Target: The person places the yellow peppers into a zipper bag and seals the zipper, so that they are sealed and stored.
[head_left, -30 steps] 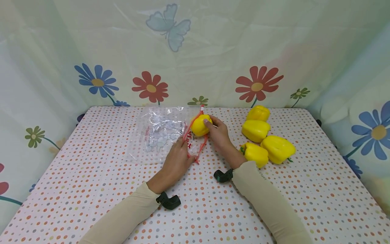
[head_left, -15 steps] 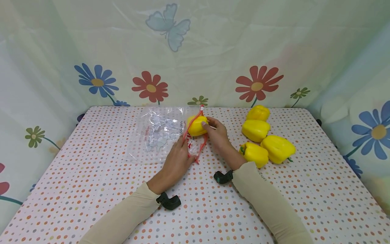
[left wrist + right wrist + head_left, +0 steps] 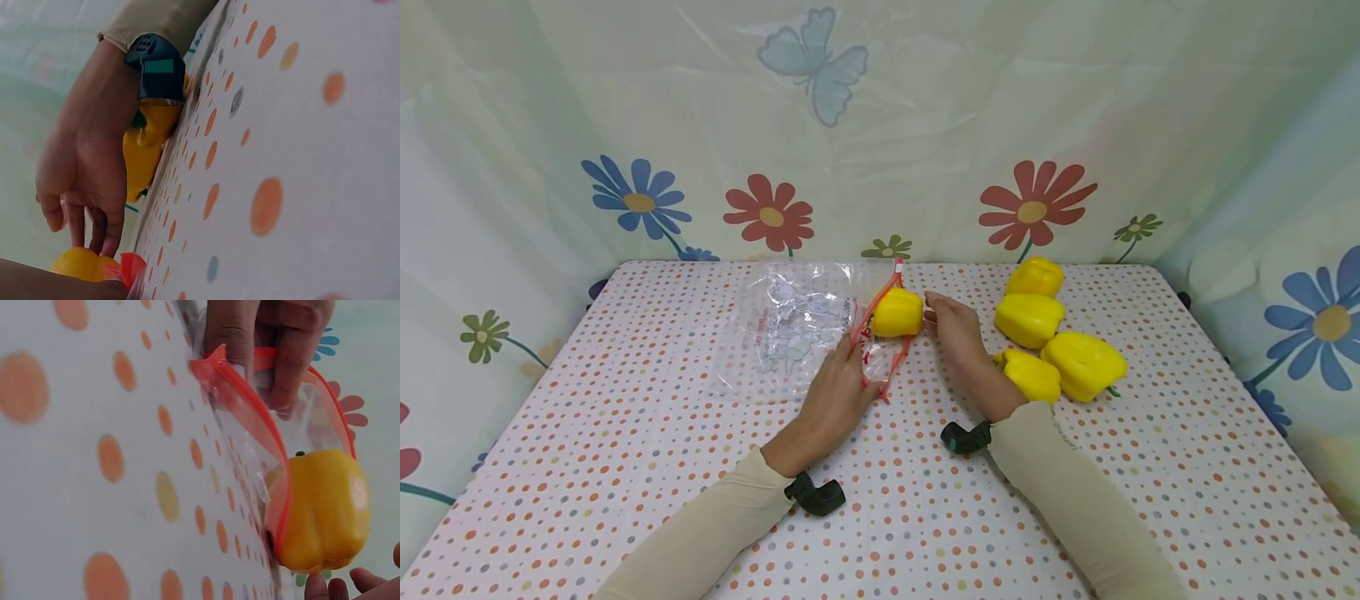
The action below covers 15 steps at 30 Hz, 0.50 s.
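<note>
A clear plastic zip bag (image 3: 801, 333) with a red-edged mouth lies flat on the table, its mouth facing right. My left hand (image 3: 837, 396) holds that mouth apart, thumb and fingers at the red rim (image 3: 250, 394). A yellow bell pepper (image 3: 898, 313) lies partly inside the mouth, stem end toward the bag, as the right wrist view shows. Just right of the pepper is my right hand (image 3: 958, 337), fingers loosely bent and not wrapped round it. In the left wrist view its fingertips (image 3: 107, 247) reach the pepper's end; whether they touch cannot be told.
Several more yellow bell peppers (image 3: 1084, 367) lie grouped right of my right hand, one partly behind its wrist. A dotted cloth (image 3: 880, 517) covers the table. A flowered curtain (image 3: 880, 125) hangs behind and at both sides.
My right hand first moved the pepper left into the bag mouth, then let go and drew back right. The pepper now sits slightly farther right, turned. My left hand has stayed put.
</note>
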### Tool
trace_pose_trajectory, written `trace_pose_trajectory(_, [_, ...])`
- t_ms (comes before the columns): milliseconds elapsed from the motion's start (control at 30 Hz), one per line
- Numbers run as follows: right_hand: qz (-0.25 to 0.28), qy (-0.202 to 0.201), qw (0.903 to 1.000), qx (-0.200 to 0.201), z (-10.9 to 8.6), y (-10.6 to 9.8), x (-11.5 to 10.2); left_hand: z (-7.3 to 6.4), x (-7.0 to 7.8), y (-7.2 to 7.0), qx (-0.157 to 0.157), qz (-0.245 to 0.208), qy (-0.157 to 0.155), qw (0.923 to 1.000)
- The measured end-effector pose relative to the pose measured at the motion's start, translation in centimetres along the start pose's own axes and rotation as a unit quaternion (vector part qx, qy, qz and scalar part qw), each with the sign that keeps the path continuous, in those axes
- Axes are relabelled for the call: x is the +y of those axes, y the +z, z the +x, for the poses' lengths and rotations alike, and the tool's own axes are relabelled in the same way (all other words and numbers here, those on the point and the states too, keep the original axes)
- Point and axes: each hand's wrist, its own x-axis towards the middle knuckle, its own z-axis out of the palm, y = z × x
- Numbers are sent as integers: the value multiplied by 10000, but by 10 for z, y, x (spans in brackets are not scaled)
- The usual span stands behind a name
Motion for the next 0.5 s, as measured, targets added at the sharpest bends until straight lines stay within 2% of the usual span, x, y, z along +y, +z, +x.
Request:
trace_pose_trajectory(200, [662,238,9968,-380,-4,-5,-2,0,0,0,8,63,-16,10000])
trace_pose_trajectory(367, [1168,199,9912,-587,-5,-1,1,-1,-1,1,182,86,149,9997])
trace_pose_trajectory(500, [1420,220,9868,-745,-3,4,4,0,-1,1,163,55,164,9997])
